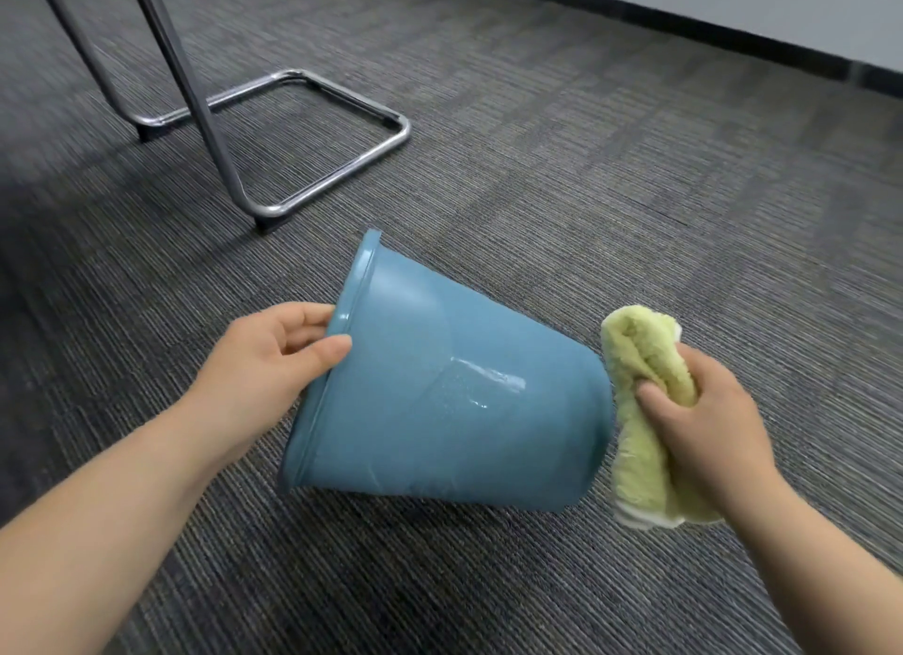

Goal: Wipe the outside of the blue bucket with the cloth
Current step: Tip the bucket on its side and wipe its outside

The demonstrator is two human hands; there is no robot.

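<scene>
My left hand [273, 356] grips the rim of the blue bucket [440, 400], tipped on the carpet [635, 190], base pointing right. My right hand [698, 420], nearer the base, clutches the bunched cloth [635, 361] just beside it.

The blue bucket [440, 400] lies on its side on the carpet [586, 166] — rim to the left, narrower base to the right, a wet shine on its wall. The yellow-green cloth [640, 410], bunched, is just beside the base.
</scene>
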